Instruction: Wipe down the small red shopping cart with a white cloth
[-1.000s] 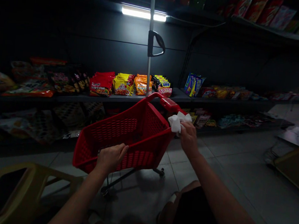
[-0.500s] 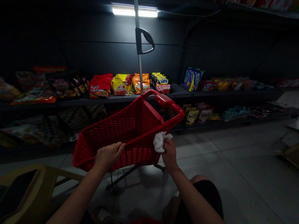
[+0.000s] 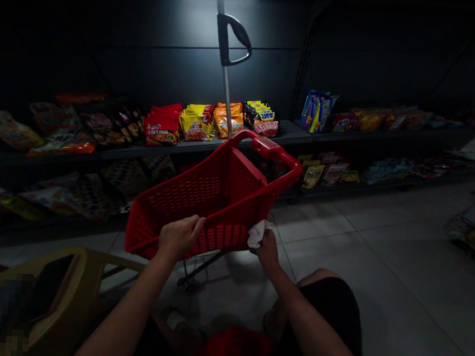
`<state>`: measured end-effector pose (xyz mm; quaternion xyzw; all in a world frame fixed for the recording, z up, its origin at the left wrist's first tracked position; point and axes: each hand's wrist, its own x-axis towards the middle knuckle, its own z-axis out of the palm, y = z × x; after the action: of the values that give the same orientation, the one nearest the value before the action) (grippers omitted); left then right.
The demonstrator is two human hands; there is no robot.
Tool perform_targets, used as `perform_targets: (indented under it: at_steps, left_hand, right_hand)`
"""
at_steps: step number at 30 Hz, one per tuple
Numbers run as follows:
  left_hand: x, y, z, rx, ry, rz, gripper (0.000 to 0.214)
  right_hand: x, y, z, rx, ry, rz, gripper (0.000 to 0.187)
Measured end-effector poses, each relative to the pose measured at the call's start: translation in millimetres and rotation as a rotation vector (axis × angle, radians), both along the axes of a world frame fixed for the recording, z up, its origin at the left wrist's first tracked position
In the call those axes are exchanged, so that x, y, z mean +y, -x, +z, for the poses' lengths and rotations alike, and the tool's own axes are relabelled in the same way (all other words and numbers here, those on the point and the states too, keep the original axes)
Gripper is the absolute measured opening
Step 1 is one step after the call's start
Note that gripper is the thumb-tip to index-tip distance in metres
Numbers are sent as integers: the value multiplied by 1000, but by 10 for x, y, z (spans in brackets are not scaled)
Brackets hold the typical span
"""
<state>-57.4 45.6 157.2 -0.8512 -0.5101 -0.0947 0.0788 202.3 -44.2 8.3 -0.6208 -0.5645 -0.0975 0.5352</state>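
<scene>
- In the head view, the left hand (image 3: pixel 180 238) and the right hand (image 3: pixel 268 252) are held apart, on either side of the near corner of the basket.
- The near rim of a red perforated plastic shopping basket (image 3: pixel 243 208) is clamped by the left hand, its fingers curled over the edge.
- A crumpled white cloth (image 3: pixel 258 233) is pinched in the right hand, low against the basket's outer side; in the dim light, contact with the wall appears likely but cannot be confirmed.
- The basket is carried ahead of the hands on a thin dark metal wheeled frame (image 3: pixel 201 265).
- A slim grey metal pole with a black plastic handle (image 3: pixel 226 41) rises beyond the basket.
- Farther ahead of the hands, bright foil snack packets (image 3: pixel 197 123) are lined up on a dark metal shelf (image 3: pixel 293 134).
- A tan plastic seat (image 3: pixel 59 290) is placed left of the left hand.
- Pale grey floor tiles (image 3: pixel 330 249) are spread out right of the right hand.
</scene>
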Motion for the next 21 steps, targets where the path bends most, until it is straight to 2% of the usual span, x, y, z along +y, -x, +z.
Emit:
perform_targets:
  at_steps: [4, 6, 8, 12, 14, 15, 17, 21]
  left_hand:
    - [7, -4, -8, 13, 6, 10, 50]
    - [-1, -4, -4, 22, 6, 16, 51]
    - [-11, -7, 5, 21, 15, 23, 52]
    - [-18, -27, 22, -1, 36, 33, 53]
    - [-19, -38, 17, -4, 32, 37, 53]
    - [-21, -40, 9, -3, 26, 34, 54]
    - [-30, -38, -14, 2, 19, 24, 54]
    - [-43, 14, -76, -8, 38, -23, 49]
  right_hand:
    - [184, -126, 476, 56, -3, -40, 23]
    - [269, -151, 631, 55, 10, -64, 24]
    - [280, -119, 592, 14, 47, -47, 24]
    - [113, 52, 204, -18, 92, 36, 32]
    - [39, 165, 153, 27, 76, 36, 37]
    - [28, 230, 207, 49, 59, 36, 37]
    - [63, 383, 450, 32, 22, 60, 35]
    - [251, 645, 1072, -335, 87, 188, 37]
